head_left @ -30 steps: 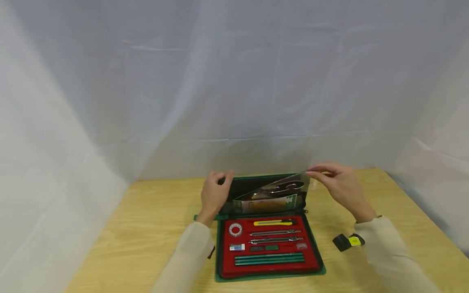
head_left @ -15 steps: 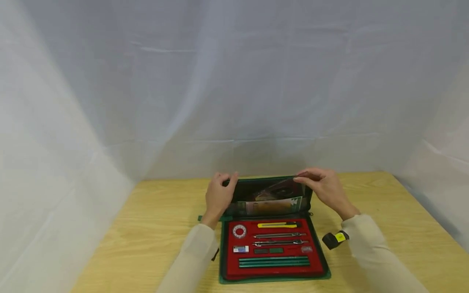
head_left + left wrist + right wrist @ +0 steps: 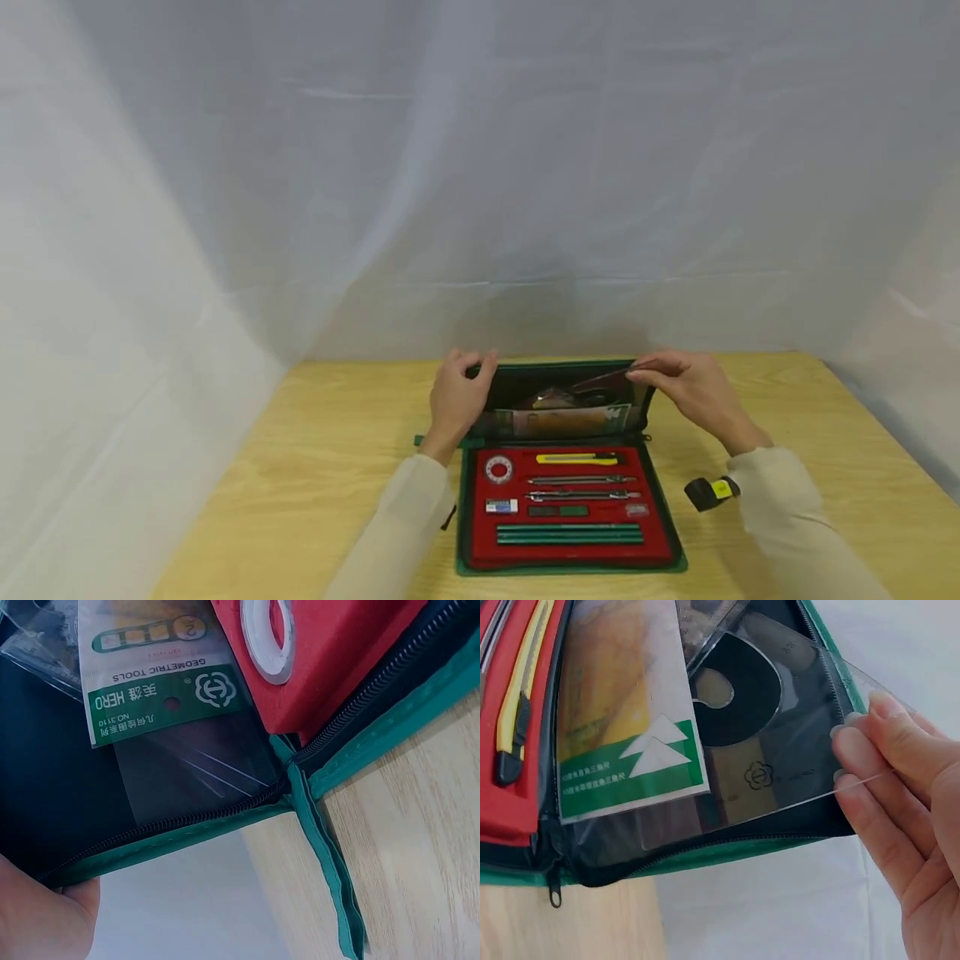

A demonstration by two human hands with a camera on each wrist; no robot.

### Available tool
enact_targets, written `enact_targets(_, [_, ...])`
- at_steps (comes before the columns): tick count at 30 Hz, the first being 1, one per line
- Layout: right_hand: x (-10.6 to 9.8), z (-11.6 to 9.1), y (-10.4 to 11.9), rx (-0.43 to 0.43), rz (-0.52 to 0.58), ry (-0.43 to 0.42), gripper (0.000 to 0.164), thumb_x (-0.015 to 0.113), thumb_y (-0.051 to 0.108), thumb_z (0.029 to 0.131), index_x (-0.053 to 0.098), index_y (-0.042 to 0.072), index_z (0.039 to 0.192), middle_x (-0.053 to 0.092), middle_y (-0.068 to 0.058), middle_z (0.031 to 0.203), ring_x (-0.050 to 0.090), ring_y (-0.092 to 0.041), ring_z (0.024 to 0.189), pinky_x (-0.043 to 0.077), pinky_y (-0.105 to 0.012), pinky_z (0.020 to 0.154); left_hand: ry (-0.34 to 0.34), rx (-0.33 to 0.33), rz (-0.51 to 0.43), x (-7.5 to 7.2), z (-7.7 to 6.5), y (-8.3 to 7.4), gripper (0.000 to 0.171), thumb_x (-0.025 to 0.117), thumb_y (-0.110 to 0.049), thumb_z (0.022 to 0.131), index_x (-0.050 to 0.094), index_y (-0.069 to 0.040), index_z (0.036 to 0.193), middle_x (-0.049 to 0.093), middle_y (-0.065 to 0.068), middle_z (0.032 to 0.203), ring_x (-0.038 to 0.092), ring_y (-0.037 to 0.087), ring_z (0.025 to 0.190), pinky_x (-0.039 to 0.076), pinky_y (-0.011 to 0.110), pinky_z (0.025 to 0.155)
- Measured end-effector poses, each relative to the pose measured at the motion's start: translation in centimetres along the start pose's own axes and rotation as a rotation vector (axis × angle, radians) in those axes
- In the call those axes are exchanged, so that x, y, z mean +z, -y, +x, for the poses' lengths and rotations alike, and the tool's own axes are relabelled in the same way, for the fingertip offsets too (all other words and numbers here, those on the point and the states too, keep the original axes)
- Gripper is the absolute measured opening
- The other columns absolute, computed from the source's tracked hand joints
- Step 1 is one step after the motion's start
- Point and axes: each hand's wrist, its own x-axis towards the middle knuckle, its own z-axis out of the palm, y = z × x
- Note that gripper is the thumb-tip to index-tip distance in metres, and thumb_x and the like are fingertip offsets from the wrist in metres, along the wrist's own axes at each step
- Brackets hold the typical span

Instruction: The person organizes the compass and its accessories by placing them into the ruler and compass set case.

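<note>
A green zip case (image 3: pixel 573 570) lies unfolded on the table, its lid (image 3: pixel 517 383) raised at the back. My left hand (image 3: pixel 459 400) grips the lid's left edge; its thumb shows at the zip in the left wrist view. Between thumb and fingers, my right hand (image 3: pixel 696 396) pinches the corner of a clear plastic set square (image 3: pixel 806 765) with a curved cut-out. The set square slants inside the lid, partly behind a printed packet (image 3: pixel 630 712) in the clear pocket. Other clear plastic pieces (image 3: pixel 37 645) lie beside the packet, their shapes partly hidden.
The red insert (image 3: pixel 483 546) holds a yellow cutter (image 3: pixel 573 459), two compasses or dividers (image 3: pixel 581 496), an eraser (image 3: pixel 501 506), green pencils (image 3: pixel 570 534) and a white ring (image 3: pixel 498 469). A black strap with a yellow label (image 3: pixel 711 492) hangs by my right wrist.
My right hand moved left and slightly down with the set square, then back right. The set square now shows nearly edge-on in the head view. My left hand keeps its grip on the lid.
</note>
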Motion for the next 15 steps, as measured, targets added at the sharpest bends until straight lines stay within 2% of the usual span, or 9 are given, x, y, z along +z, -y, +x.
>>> enact_targets(3, [-0.2, 0.3, 0.3, 0.016, -0.026, 0.077, 0.014, 0.067, 0.025, 0.09, 0.075, 0.017, 0.098, 0.071, -0.002, 0.097, 0.066, -0.017, 0.083, 0.053, -0.043, 0.073, 0.001, -0.002, -0.002, -0.1, 0.0, -0.1, 0.03, 0.06, -0.038, 0.094, 0.07, -0.012, 0.083, 0.058, 0.003, 0.094, 0.058, 0.024, 0.085, 0.046, 0.042, 0.07])
enact_targets(7, [0.2, 1.1, 0.3, 0.0, -0.041, 0.2, 0.013, 0.067, 0.023, 0.09, 0.074, 0.017, 0.099, 0.07, 0.002, 0.095, 0.066, -0.014, 0.084, 0.053, -0.04, 0.073, -0.012, -0.001, -0.002, -0.7, 0.2, 0.0, 0.03, 0.061, -0.035, 0.094, 0.066, -0.011, 0.076, 0.054, 0.003, 0.087, 0.054, 0.023, 0.076, 0.041, 0.037, 0.064])
enact_targets(12, [0.3, 1.6, -0.1, -0.084, -0.065, 0.264, 0.009, 0.068, 0.015, 0.089, 0.074, 0.013, 0.095, 0.07, 0.005, 0.089, 0.066, -0.013, 0.078, 0.053, -0.032, 0.067, -0.007, 0.014, -0.009, -0.9, 0.4, 0.1, 0.035, 0.059, -0.039, 0.094, 0.062, -0.012, 0.071, 0.05, 0.003, 0.083, 0.049, 0.021, 0.071, 0.037, 0.034, 0.061])
enact_targets(15, [-0.3, 1.4, 0.0, -0.111, -0.085, 0.294, 0.01, 0.067, 0.013, 0.089, 0.074, 0.011, 0.096, 0.07, 0.003, 0.089, 0.066, -0.015, 0.077, 0.053, -0.033, 0.067, 0.012, 0.014, -0.019, -0.6, 0.0, 0.0, 0.038, 0.058, -0.04, 0.094, 0.059, -0.012, 0.07, 0.049, 0.003, 0.083, 0.047, 0.022, 0.07, 0.036, 0.035, 0.061])
